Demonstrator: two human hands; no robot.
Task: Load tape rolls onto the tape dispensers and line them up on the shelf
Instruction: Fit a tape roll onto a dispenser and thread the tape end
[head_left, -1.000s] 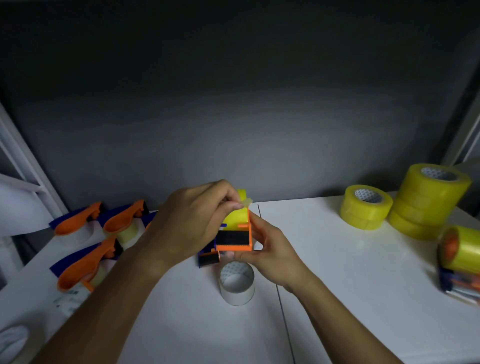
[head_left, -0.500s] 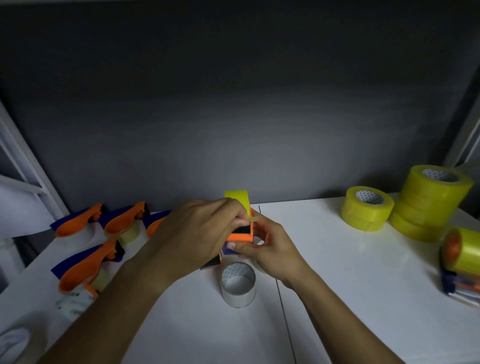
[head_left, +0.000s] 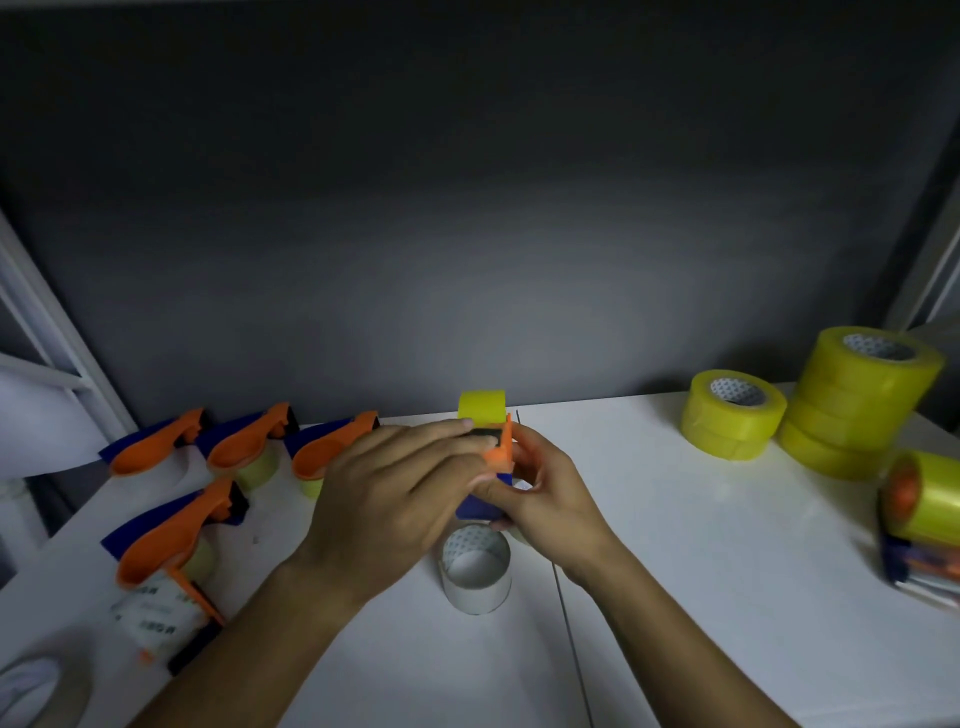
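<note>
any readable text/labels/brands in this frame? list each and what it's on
Nothing reads with certainty.
White label under the nearest orange-and-blue dispenser: dark print, roughly "85A" twice, too blurred to confirm.
Empty cardboard core: dotted pattern inside, no legible words.
Yellow tape rolls: patterned core liners, unreadable.
Dispenser held in the left hand and right hand: no visible text.
</note>
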